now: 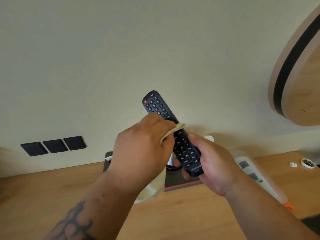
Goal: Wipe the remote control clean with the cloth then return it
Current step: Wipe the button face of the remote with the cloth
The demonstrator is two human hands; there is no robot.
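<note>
A black remote control [156, 105] with white-marked buttons is held up in the air, its button face towards me and its top end pointing up and left. My right hand [213, 163] grips its lower end, thumb along the right edge. My left hand [140, 148] pinches a small pale cloth [178, 127] and presses it against the remote's middle, hiding that part of the keypad. Most of the cloth is covered by my fingers.
Below lies a wooden desk [43, 196] against a pale wall. Behind my hands stand a black tray with an orange edge [181, 185] and white cups. A clear plastic case [256, 175] lies to the right, a small round white object [307, 163] beyond it. Three black wall plates [53, 146] sit at the left.
</note>
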